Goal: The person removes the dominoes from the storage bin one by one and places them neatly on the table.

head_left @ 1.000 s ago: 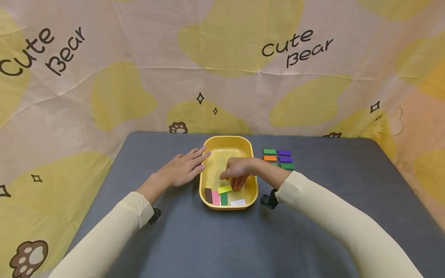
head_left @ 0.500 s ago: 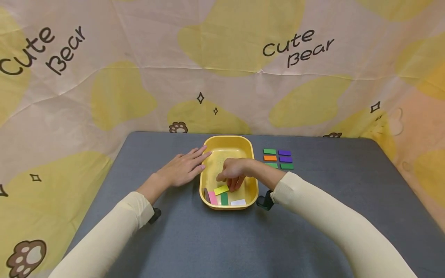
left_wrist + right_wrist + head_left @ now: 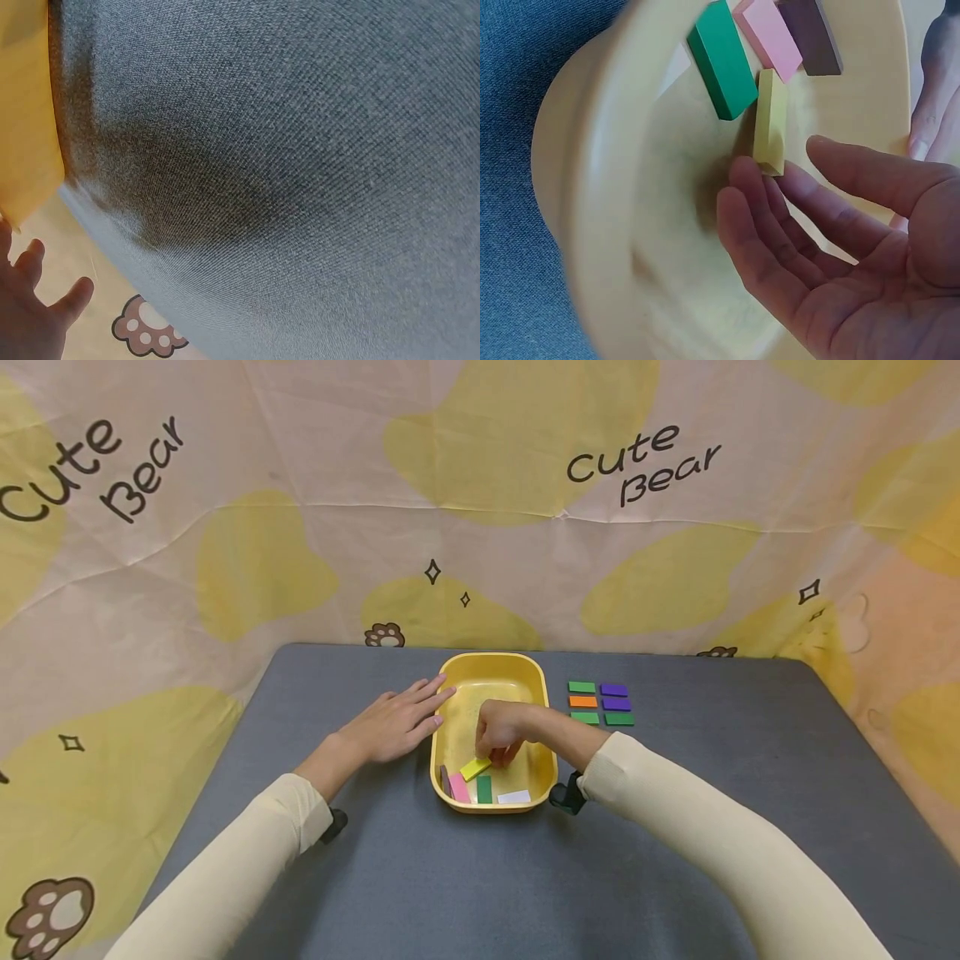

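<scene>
A yellow rectangular block (image 3: 771,120) is touched at its near end by the bent fingertips of the right hand (image 3: 847,262), inside a yellow tub (image 3: 491,689). In the right wrist view the thumb is held apart from the fingers, with a gap left between it and the block, and no clamped grip is shown.

Just past the fingertips, beyond the far end of the yellow block, a green block (image 3: 722,60), a pink block (image 3: 769,34) and a dark brown block (image 3: 810,34) are lined up side by side, the brown one nearest the tub's left wall. A white block (image 3: 513,797) is placed on the person's side of the right hand, near the tub's front wall.

The tub's left rim is touched by the spread fingers of the left hand (image 3: 397,722).

On the worktop (image 3: 420,877), to the right of the right hand and outside the tub, six blocks are set in two columns: a green piece (image 3: 581,687), an orange piece (image 3: 582,702) and a light green piece (image 3: 584,718) are matched by two purple pieces (image 3: 615,697) and a dark green piece (image 3: 618,719). Beyond both hands, a printed cloth (image 3: 480,468) is hung.
</scene>
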### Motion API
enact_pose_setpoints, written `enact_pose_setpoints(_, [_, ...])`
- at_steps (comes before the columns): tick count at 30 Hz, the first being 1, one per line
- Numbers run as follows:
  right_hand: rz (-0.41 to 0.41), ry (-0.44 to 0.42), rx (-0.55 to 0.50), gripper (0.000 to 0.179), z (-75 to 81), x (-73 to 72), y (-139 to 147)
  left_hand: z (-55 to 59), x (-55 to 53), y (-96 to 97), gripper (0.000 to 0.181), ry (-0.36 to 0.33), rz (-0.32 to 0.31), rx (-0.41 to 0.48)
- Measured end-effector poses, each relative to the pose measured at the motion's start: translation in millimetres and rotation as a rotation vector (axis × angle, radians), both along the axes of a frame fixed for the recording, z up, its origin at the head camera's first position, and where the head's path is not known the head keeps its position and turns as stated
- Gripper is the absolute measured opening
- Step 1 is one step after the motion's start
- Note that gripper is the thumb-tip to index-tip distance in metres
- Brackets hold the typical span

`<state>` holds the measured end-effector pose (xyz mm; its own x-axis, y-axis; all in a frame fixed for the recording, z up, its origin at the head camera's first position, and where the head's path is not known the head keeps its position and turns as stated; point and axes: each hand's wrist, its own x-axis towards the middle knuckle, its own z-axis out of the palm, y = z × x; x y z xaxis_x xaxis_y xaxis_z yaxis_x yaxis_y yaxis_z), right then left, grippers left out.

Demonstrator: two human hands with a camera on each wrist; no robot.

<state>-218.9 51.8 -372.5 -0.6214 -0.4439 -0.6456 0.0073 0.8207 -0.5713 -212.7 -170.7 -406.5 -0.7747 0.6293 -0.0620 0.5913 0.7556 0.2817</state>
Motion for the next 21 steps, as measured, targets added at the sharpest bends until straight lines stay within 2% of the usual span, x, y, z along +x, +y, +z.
enact_pose_setpoints(7, [-0.006, 0.037, -0.005, 0.006, -1.0, 1.6, -5, -0.8, 0.1, 0.5, 0.055, -0.003, 0.005, 0.001])
enact_pose_setpoints(14, [0.027, 0.063, 0.018, 0.004, -1.6, 0.9, -8, -1.8, -0.9, 1.6, 0.056, -0.007, 0.007, -0.005])
enact_pose_setpoints(21, [0.032, 0.118, 0.005, 0.004, 4.4, -3.9, 2, -2.6, -1.5, 1.9, 0.055, 0.008, -0.002, 0.006])
